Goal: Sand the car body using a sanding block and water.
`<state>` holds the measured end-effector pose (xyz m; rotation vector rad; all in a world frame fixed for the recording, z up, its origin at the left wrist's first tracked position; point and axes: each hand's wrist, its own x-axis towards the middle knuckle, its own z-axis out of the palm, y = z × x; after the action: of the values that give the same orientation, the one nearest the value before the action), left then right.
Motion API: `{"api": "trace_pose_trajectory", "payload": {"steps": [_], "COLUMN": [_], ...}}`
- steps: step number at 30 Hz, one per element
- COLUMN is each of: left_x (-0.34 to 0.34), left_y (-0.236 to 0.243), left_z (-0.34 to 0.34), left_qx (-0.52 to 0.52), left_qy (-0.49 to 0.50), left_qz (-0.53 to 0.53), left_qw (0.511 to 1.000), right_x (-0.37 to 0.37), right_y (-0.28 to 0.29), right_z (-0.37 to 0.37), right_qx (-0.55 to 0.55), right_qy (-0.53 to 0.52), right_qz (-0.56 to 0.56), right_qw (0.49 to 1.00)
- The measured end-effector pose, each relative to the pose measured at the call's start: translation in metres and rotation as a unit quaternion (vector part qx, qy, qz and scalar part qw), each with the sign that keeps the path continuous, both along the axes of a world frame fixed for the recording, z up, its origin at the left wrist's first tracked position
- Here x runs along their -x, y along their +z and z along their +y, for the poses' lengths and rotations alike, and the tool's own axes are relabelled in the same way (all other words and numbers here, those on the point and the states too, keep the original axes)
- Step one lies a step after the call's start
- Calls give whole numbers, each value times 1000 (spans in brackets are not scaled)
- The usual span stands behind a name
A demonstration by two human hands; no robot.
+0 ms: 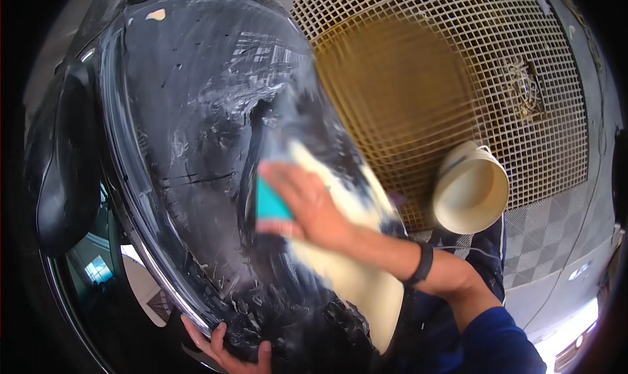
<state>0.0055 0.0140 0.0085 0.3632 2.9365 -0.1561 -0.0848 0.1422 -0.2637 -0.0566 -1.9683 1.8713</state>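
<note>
My right hand (pixel 311 207) is closed around a teal block (pixel 270 200), perhaps a sanding block, and holds it against a black car door (pixel 196 99). Motion blurs the fingers a little. Beneath and beside the hand runs a cream-coloured patch (pixel 366 282), which looks like body filler, with whitish wet smears around it. Down at the lower edge, my left hand (pixel 232 357) rests by the chrome trim (pixel 176 292) under the window, fingers spread and nothing seen in them.
A cream bucket (pixel 472 194) stands at the right, over a plastic floor grating (pixel 536 53) with a wet brown area (pixel 399 73). The car's black side mirror (pixel 69 164) juts out at the left. Grey checkered tiles (pixel 540 243) lie beyond the bucket.
</note>
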Motion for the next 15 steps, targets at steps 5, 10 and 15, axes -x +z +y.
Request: {"api": "trace_pose_trajectory", "payload": {"steps": [5,10,15], "left_x": [-3,-5,-7], "left_y": [9,2,1], "left_z": [2,7,0], "left_qx": [36,64,31], "left_qy": [-35,-14,-11], "left_qz": [12,2,20], "left_qw": [999,998,999], "right_x": [-4,17,-103], "right_y": [-7,-174,-259], "right_z": [9,-25,-24], "right_qx": [-30,34,147], "right_qy": [14,-110,45], "right_qz": [55,-200,-427], "right_qw": [998,973,891]}}
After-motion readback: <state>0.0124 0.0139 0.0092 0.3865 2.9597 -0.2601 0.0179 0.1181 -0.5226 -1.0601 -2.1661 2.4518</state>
